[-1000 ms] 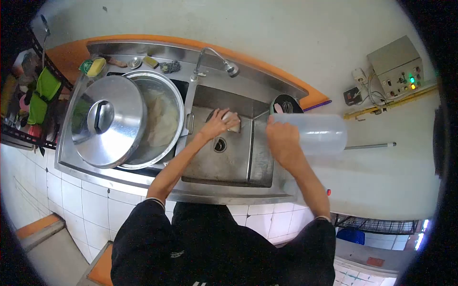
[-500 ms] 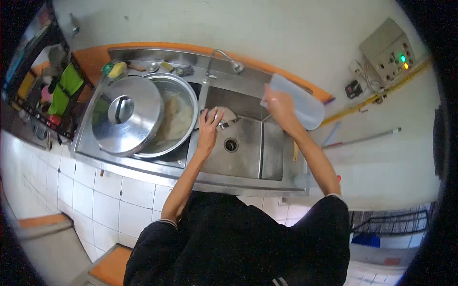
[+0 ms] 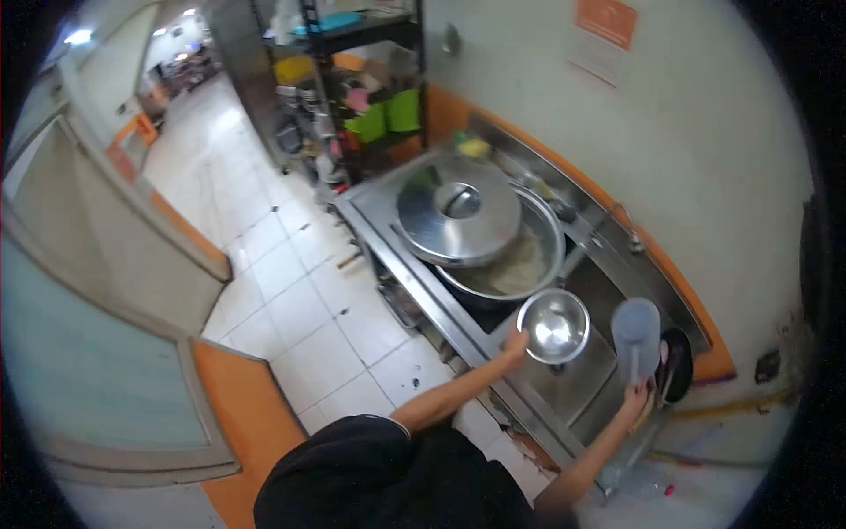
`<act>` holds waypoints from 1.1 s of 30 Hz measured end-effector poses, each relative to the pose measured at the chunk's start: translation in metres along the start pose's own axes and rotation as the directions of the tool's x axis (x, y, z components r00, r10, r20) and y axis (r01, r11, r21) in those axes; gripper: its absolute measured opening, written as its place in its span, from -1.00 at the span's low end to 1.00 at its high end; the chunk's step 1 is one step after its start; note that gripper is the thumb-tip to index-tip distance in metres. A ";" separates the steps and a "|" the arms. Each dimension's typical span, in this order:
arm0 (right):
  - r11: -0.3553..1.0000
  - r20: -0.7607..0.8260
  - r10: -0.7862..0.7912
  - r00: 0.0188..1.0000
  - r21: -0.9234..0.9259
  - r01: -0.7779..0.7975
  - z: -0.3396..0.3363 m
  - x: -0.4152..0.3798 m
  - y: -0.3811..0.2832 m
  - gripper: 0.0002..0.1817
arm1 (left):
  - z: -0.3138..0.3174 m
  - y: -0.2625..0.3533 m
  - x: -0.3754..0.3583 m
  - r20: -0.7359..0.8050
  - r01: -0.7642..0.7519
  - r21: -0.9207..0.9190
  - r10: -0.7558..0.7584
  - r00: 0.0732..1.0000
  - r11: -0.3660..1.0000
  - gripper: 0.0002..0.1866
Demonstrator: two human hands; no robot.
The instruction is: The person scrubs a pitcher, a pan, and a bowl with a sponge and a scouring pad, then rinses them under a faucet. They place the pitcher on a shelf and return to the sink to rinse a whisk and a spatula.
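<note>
My left hand (image 3: 517, 342) grips the rim of a shiny metal bowl (image 3: 555, 328), which is tilted so its inside faces up towards me above the sink (image 3: 571, 388). In my right hand (image 3: 636, 397) is a translucent plastic container (image 3: 636, 331), held from its lower end over the sink's right side. Just to the right of that container rests a dark pan (image 3: 677, 366), partly hidden. Left of the bowl stands a large metal pot (image 3: 548, 264) with pale, cloudy contents, its metal lid (image 3: 480, 234) lying askew over part of it.
A dark rack (image 3: 328, 115) with green bins (image 3: 404, 112) stands beyond the counter's left end. White floor tiles (image 3: 308, 291) run along the counter towards a corridor. Orange-trimmed partitions (image 3: 242, 388) are at the left. The faucet (image 3: 627, 231) is at the sink's back.
The view has swung to the left, showing the corridor. My left hand has lifted the metal bowl out of the sink. My right hand has brought the plastic container nearer the bowl.
</note>
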State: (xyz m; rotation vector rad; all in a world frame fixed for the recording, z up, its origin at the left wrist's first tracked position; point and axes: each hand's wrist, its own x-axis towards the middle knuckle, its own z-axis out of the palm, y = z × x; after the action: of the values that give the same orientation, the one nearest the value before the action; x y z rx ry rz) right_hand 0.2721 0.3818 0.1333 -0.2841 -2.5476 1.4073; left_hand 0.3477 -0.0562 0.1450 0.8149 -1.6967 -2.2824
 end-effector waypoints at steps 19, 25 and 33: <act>0.802 0.454 -0.129 0.882 0.570 -0.176 0.168 -0.237 -0.463 -0.50 | -0.399 0.077 -0.056 -0.307 -0.105 -0.739 -0.194 0.932 0.666 -0.76; 0.842 0.689 -0.501 0.524 0.247 0.479 0.365 -0.304 -0.607 -0.37 | -0.602 0.008 -0.089 -0.546 -0.346 -0.769 -0.271 0.793 0.537 -0.70; 0.853 0.862 -0.329 0.386 0.096 0.512 0.653 -0.380 -0.668 -0.29 | -0.796 0.119 -0.110 -0.748 -0.634 -0.661 -0.287 0.598 0.401 -0.59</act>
State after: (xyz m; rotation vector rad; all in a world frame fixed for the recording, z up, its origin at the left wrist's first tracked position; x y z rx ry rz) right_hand 0.4104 -0.5981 0.3259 1.3488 -3.0936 1.2352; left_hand 0.8379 -0.7044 0.1331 0.9705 0.0157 -1.7180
